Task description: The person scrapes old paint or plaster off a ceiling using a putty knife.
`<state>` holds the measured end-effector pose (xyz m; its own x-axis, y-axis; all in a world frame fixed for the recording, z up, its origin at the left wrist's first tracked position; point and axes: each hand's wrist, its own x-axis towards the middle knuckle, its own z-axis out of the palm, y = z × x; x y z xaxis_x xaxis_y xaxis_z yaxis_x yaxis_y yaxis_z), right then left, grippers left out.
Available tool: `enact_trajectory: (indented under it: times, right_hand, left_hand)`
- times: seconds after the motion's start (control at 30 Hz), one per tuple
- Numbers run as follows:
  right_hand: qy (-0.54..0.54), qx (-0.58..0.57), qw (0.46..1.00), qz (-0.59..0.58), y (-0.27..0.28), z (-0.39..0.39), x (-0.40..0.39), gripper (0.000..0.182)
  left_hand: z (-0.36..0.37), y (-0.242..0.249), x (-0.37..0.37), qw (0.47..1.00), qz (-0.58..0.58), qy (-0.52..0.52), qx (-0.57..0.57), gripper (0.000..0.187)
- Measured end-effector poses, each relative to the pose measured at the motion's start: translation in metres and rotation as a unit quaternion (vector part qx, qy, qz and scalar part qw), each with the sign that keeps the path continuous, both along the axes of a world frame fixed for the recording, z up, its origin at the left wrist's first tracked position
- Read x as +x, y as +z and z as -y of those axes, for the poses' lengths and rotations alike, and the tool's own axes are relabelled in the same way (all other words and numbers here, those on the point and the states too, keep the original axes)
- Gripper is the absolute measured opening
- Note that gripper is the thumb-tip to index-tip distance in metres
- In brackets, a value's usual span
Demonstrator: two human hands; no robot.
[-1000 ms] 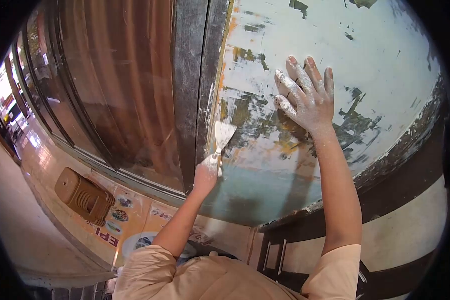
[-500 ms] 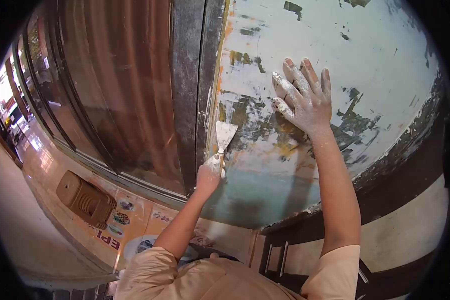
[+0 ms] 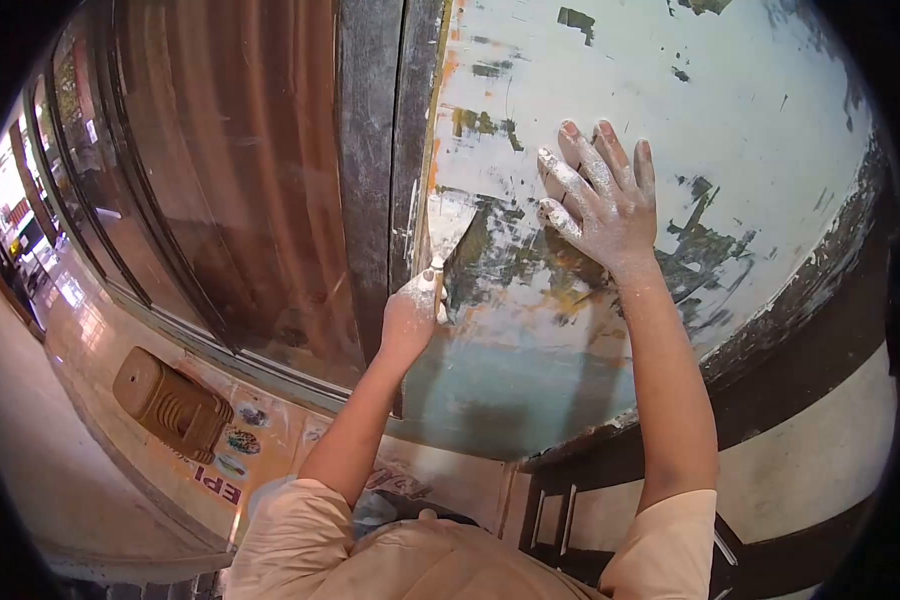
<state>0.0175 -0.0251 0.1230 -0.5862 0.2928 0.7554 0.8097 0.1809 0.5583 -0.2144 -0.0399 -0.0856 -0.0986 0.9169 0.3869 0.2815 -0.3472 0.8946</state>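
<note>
My left hand (image 3: 415, 312), dusted with white, is closed around the handle of a putty knife (image 3: 448, 228). The knife's broad, white-smeared blade points up and lies against the left edge of the wall (image 3: 610, 60), beside the dark wooden frame. Higher up and to the right, my right hand (image 3: 610, 205) rests on the wall with its fingers spread, also coated in white dust. White coating covers much of the wall, with dark, yellow and orange scraped patches around both hands and a pale blue-green band below.
Left of the wall stands a dark wooden frame (image 3: 368, 150), then glass panels with a brown curtain (image 3: 230, 170) behind. Stacked brown plastic stools (image 3: 170, 405) are at lower left by a printed sheet (image 3: 260, 440). Dark trim (image 3: 760, 370) borders the wall at lower right.
My left hand has slid the putty knife upward along the wall's left edge. My right hand stays spread on the wall, only slightly shifted in view.
</note>
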Motion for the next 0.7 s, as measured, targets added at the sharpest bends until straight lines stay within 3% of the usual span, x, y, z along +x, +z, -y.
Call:
enact_trajectory:
  times: [0.07,0.1,0.13,0.2,0.33,0.47,0.53,0.6,0.7]
  right_hand:
    - [0.007,0.002,1.000,-0.001,-0.002,-0.002,0.002,0.046]
    - [0.014,0.004,1.000,-0.002,-0.002,-0.003,0.003,0.046]
    - [0.014,0.004,1.000,-0.003,-0.004,-0.003,0.003,0.046]
    - [0.014,-0.002,1.000,-0.008,-0.003,-0.003,0.003,0.046]
    - [0.009,-0.006,1.000,-0.004,-0.001,-0.001,0.002,0.045]
    - [0.000,-0.001,1.000,-0.016,-0.006,-0.007,0.005,0.047]
    - [-0.017,0.000,0.999,-0.027,-0.005,-0.005,0.006,0.049]
    - [-0.057,0.039,0.988,-0.140,-0.002,0.000,0.001,0.045]
    - [-0.100,-0.002,0.980,-0.170,-0.013,0.004,-0.004,0.047]
  left_hand:
    - [-0.001,-0.001,0.000,0.996,-0.061,0.026,0.063,0.034]
    - [0.005,-0.006,0.004,0.999,-0.035,0.026,-0.015,0.033]
    - [-0.010,-0.048,0.011,0.999,0.001,0.005,0.039,0.036]
    - [-0.007,-0.053,0.018,0.999,-0.007,0.032,0.013,0.041]
    - [0.000,0.018,0.009,0.999,-0.026,0.041,0.012,0.048]
    - [0.006,0.030,0.009,0.999,0.027,0.004,0.021,0.054]
    - [0.010,0.026,0.011,0.988,0.122,-0.065,-0.075,0.053]
    - [0.015,0.018,0.018,0.982,0.158,-0.088,-0.060,0.051]
    - [0.014,0.000,0.026,0.952,0.246,-0.142,-0.117,0.047]
